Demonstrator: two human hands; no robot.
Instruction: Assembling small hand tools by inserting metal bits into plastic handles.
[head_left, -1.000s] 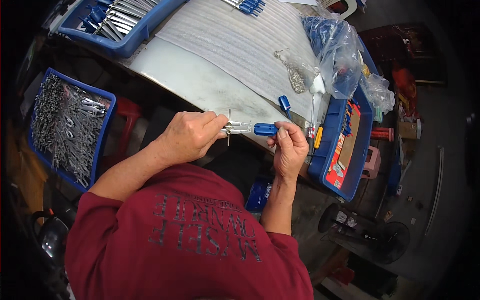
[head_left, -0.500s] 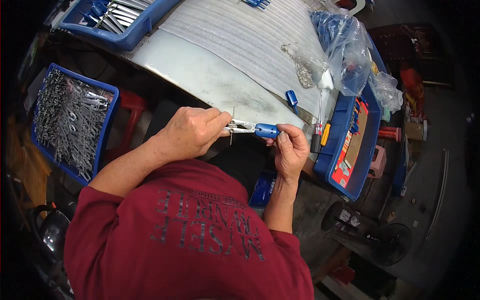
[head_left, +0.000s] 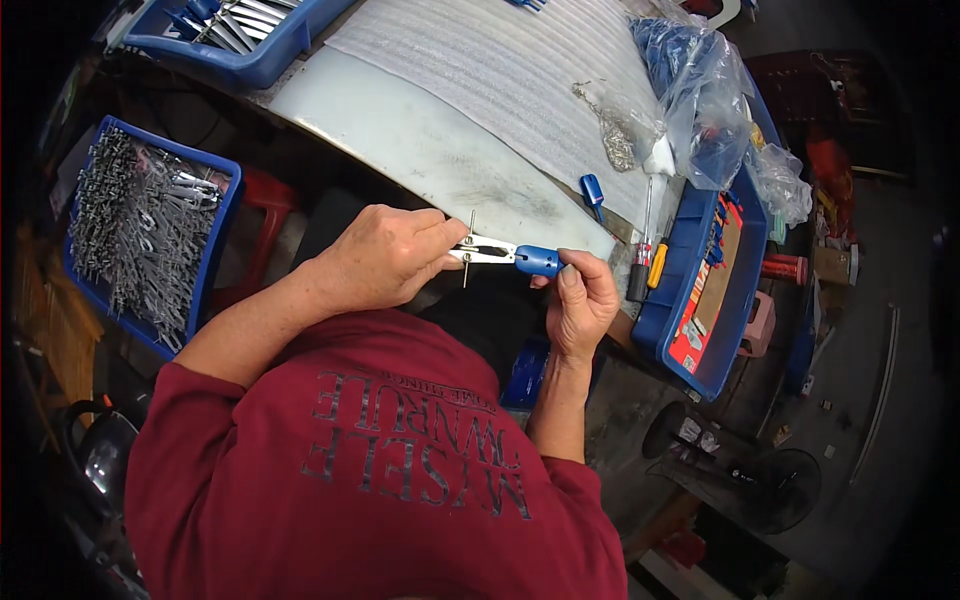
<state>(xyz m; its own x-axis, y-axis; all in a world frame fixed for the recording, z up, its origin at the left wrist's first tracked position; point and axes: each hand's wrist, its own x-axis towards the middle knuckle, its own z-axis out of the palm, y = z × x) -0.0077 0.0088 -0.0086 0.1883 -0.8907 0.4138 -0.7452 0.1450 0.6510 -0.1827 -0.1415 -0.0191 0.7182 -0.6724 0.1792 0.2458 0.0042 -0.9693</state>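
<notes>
My left hand (head_left: 385, 255) is closed around one end of a silver metal drawing compass (head_left: 490, 251), with a thin threaded rod standing crosswise through its legs. The legs' far end meets a blue cap (head_left: 537, 261) with small holes in its side. How deep the metal sits in the cap cannot be made out. Thumb and fingers of my right hand (head_left: 580, 300) pinch the cap's other end. Both hands are over my lap, just off the table's near edge. A similar blue part (head_left: 592, 192) lies on the table beyond them.
A blue bin (head_left: 205, 300) heaped with metal compass parts stands at left. Another blue tray (head_left: 265, 65) holds silver and blue pieces at upper left. Near the table's right side are a screwdriver (head_left: 641, 270), a yellow-handled tool (head_left: 657, 267), a blue tray (head_left: 712, 385) and plastic bags (head_left: 715, 110).
The whole view has shifted slightly. Both hands keep the same grips, and the compass legs show a little more plainly between them.
</notes>
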